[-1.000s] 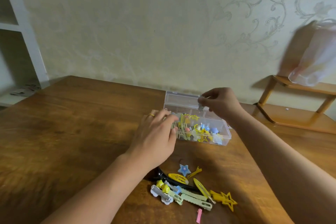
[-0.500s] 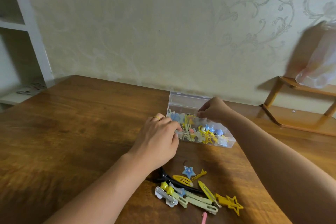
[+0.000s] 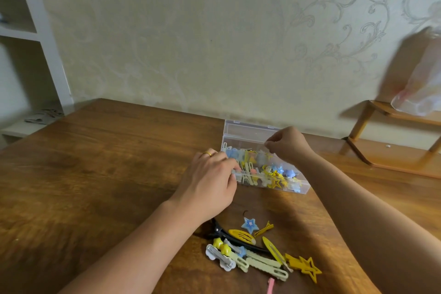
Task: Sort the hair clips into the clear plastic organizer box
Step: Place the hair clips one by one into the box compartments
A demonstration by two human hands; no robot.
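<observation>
Head view: my right hand (image 3: 287,144) has dropped from above the box (image 3: 299,187) at frame centre to its back rim, fingers pinched shut; on what, I cannot tell. My left hand (image 3: 210,181) curls closed against the box's left end. Loose clips (image 3: 257,253) wait lower centre, so sorting continues.

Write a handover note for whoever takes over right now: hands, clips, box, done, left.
Left hand: resting against the near left end of the clear box, fingers curled at its edge; whether it holds a clip cannot be told.
Right hand: over the far side of the box, fingertips pinched; anything in the pinch is too small to make out.
Box: open on the table, lid up at the back, already holding many clips.
Left: a loose pile of clips on the table nearer the person, including a blue star clip, a yellow star clip and a black clip.
</observation>
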